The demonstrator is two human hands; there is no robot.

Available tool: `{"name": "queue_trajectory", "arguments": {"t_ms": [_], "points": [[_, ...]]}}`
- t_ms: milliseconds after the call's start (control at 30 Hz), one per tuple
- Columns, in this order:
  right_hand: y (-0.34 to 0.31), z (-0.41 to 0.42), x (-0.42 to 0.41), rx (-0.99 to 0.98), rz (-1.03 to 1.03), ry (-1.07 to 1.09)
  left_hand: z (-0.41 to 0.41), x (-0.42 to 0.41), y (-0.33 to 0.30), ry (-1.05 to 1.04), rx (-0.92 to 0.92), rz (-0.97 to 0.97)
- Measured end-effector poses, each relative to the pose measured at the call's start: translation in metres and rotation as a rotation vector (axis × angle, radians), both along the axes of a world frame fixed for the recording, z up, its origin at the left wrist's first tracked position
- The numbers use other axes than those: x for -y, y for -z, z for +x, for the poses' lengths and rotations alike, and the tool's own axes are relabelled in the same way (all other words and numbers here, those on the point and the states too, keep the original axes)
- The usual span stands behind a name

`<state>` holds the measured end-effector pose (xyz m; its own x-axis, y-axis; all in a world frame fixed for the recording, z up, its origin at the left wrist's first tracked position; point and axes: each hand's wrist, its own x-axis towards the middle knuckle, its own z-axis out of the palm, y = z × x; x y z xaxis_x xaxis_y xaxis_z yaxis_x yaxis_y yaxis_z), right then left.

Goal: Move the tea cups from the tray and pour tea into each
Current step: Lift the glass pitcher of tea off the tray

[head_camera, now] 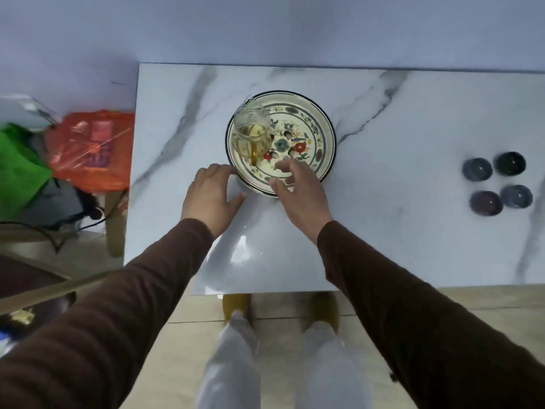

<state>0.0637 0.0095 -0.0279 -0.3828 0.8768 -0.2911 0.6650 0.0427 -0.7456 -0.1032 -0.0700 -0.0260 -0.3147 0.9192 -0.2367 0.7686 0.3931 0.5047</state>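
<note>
A round tray [320, 125] with a flower pattern and dark rim lies mid-table. On its left part stands a glass pitcher [251, 131] with amber tea and an amber handle. Several small dark tea cups [498, 183] sit in a cluster on the marble table at the far right, away from the tray. My left hand [210, 196] rests open on the table, fingertips touching the tray's near-left rim. My right hand [299, 188] hovers over the tray's near edge, fingers spread and holding nothing, just right of the pitcher's handle.
The white marble table [383, 231] ends at a wall behind. Left of the table, an orange plastic bag [94, 149] and a green bag [20, 169] lie on a low stool. My legs and yellow slippers show below the near table edge.
</note>
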Motion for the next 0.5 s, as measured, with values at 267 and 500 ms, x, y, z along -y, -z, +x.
{"name": "queue_trajectory", "arguments": {"t_ms": [267, 500], "points": [[0.03, -0.067, -0.007, -0.185, -0.161, 0.289, -0.044, -0.034, 0.023, 0.022, 0.014, 0.001], [0.051, -0.091, -0.018, -0.367, -0.363, 0.431, -0.053, -0.051, 0.039, 0.025, 0.016, 0.0]]}}
